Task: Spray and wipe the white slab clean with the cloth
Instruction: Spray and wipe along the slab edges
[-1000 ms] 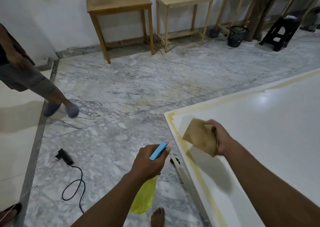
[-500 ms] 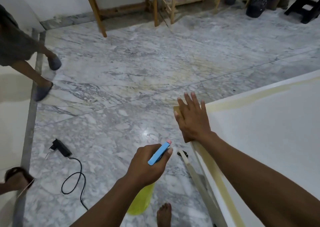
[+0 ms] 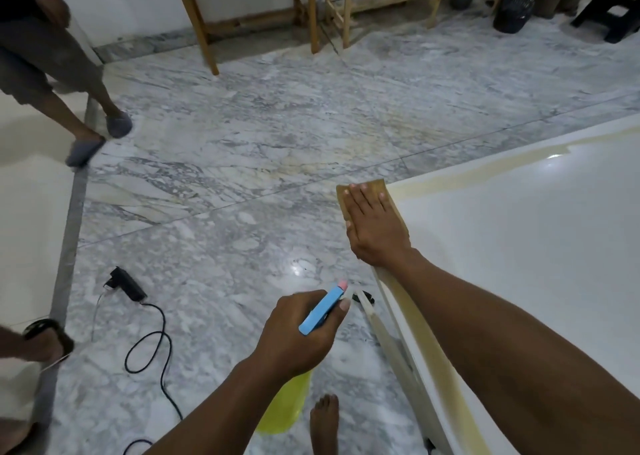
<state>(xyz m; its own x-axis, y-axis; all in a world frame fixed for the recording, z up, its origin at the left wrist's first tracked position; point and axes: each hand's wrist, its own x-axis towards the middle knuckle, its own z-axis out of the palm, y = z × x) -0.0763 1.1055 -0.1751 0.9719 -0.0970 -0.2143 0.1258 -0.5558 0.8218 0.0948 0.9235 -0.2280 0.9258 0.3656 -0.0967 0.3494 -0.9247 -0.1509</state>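
Cloth (image 3: pixel 375 188) on slab (image 3: pixel 519 246) corner under R hand (image 3: pixel 377 232); bottle (image 3: pixel 322 310) left, off slab.

A glossy white slab (image 3: pixel 519 264) with yellowish streaks along its edges fills the right side, a tan cloth (image 3: pixel 375 188) lying flat on its near corner, and a yellow spray bottle (image 3: pixel 287 409) with blue trigger hangs beside it

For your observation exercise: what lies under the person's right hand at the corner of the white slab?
Under the flat right hand lies the tan cloth, its edges showing past the fingertips, pressed on the white slab corner. The slab surface beneath the cloth is covered and cannot be seen.
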